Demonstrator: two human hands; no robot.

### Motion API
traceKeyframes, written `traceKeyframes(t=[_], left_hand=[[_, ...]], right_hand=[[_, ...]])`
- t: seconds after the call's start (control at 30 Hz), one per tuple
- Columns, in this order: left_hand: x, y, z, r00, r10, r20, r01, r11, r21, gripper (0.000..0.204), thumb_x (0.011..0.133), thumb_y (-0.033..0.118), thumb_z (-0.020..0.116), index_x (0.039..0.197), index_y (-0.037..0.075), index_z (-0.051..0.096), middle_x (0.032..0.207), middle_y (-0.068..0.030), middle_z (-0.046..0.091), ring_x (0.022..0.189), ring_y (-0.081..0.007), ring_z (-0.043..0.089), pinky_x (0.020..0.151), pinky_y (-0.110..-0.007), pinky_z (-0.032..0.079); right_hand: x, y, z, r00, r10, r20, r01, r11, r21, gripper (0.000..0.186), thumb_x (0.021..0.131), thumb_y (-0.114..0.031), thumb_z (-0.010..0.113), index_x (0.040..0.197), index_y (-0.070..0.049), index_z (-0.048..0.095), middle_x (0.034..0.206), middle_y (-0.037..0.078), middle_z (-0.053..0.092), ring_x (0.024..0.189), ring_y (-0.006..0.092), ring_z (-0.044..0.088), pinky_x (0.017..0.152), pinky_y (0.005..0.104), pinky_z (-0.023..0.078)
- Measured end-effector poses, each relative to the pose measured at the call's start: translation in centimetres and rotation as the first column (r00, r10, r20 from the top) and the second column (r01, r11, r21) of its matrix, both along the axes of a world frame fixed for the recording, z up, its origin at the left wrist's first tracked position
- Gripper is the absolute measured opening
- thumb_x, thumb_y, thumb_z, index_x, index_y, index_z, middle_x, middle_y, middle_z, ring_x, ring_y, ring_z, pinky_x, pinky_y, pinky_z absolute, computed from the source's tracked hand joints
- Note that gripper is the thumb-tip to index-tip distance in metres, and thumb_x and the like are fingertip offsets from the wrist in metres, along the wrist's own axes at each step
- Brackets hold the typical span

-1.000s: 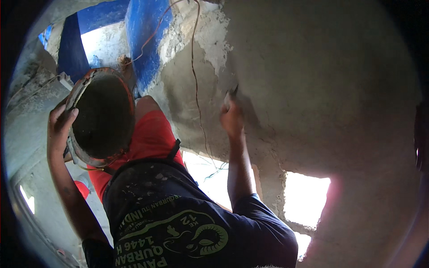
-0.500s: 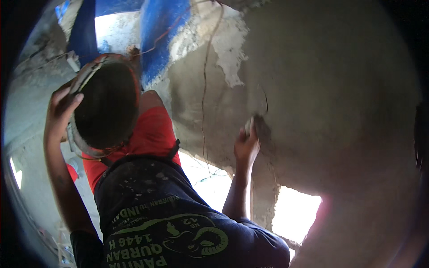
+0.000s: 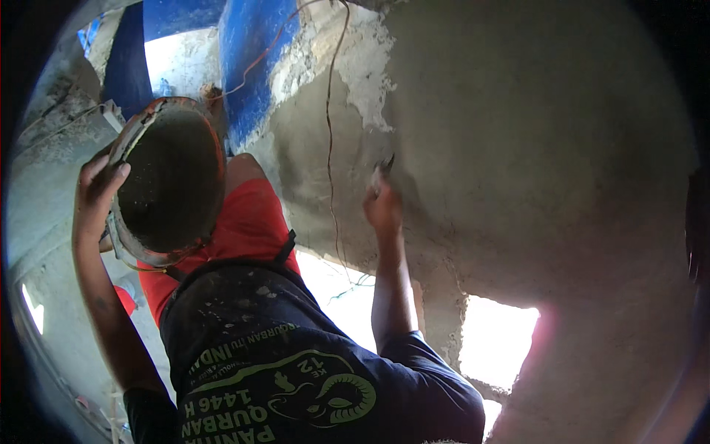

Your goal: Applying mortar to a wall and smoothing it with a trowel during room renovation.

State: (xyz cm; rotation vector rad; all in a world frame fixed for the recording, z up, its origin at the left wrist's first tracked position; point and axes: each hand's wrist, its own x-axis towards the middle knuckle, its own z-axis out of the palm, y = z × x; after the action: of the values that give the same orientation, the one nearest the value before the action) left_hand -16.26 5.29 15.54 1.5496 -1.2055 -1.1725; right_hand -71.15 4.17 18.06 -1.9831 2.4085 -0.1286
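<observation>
My left hand [image 3: 100, 177] grips the rim of a round bucket [image 3: 174, 185], fingers outside and thumb over the edge. The bucket is tilted with its mouth facing up toward me; its rim is orange-red and caked with grey, and the inside looks dark. My right hand [image 3: 383, 203] is closed around a trowel [image 3: 390, 160] at the grey plastered wall [image 3: 518, 163]. Only a small dark part of the trowel shows past the fingers. The wall beside it is smooth, with a pale rough patch [image 3: 370, 66] above it.
A thin brown cable [image 3: 330, 140] hangs down the wall, left of my right hand. Blue-painted surfaces [image 3: 255, 59] stand at the upper left. Bright openings [image 3: 499, 340] break the wall low down. A small red thing [image 3: 124, 300] lies beside my left forearm.
My right hand has moved up and left along the wall with the trowel, whose blade is now seen narrower. The bucket stays in my left hand, shifted slightly in view.
</observation>
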Motion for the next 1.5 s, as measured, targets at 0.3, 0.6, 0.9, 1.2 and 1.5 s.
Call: traceKeyframes(t=[0.3,0.6,0.9,1.2,1.5], left_hand=[[0.8,1.0,-0.2,0.999,0.050,0.007,-0.050,0.996,-0.070,0.054,0.092,0.028,0.073,0.130,-0.005,0.056,0.129,-0.0147,0.061,0.121,-0.0209,0.056,0.107,-0.034,0.039],[-1.4,-0.6,0.9,0.991,0.028,0.128,-0.037,0.997,0.069,0.040,0.087,0.024,0.077,0.111,-0.006,0.066,0.110,-0.0109,0.064,0.105,-0.0158,0.058,0.096,-0.030,0.044],[-0.4,-0.4,-2.8,0.984,0.178,0.027,-0.176,0.982,-0.074,0.045,0.086,0.019,0.079,0.122,-0.001,0.060,0.123,-0.0124,0.063,0.110,-0.0170,0.059,0.098,-0.032,0.045],[0.4,0.3,0.7,0.997,0.079,-0.007,-0.079,0.996,-0.028,0.047,0.087,0.020,0.074,0.124,-0.005,0.062,0.114,-0.0075,0.066,0.105,-0.0141,0.059,0.095,-0.029,0.044],[2.5,-2.8,-0.7,0.998,-0.011,-0.060,0.008,0.999,-0.053,0.035,0.085,0.021,0.070,0.111,-0.002,0.071,0.093,-0.0004,0.068,0.088,-0.0105,0.058,0.084,-0.029,0.046]], right_hand=[[3.7,-2.7,8.0,0.996,0.073,0.055,-0.058,0.969,-0.241,0.045,0.094,-0.016,0.059,0.138,-0.007,0.056,0.116,0.027,0.066,0.110,0.0436,0.063,0.095,0.0476,0.051],[3.2,5.4,7.5,0.990,0.098,0.103,-0.064,0.954,-0.293,0.046,0.096,-0.013,0.056,0.141,-0.001,0.052,0.132,0.029,0.058,0.121,0.0426,0.059,0.098,0.0455,0.051],[3.3,-3.3,6.2,0.963,-0.225,0.149,0.226,0.974,0.012,0.049,0.096,-0.015,0.058,0.142,0.000,0.050,0.125,0.028,0.063,0.116,0.0395,0.063,0.093,0.0462,0.052],[3.7,3.9,-3.6,0.526,-0.128,0.841,0.109,0.991,0.083,0.035,0.097,-0.023,0.056,0.123,0.000,0.057,0.091,0.019,0.064,0.078,0.0259,0.065,0.065,0.0370,0.052],[12.5,5.3,-4.4,-0.785,-0.619,-0.002,-0.618,0.784,-0.051,0.050,0.107,-0.040,0.039,0.132,0.002,0.046,0.068,0.007,0.048,0.040,0.0101,0.043,0.033,0.0249,0.042]])
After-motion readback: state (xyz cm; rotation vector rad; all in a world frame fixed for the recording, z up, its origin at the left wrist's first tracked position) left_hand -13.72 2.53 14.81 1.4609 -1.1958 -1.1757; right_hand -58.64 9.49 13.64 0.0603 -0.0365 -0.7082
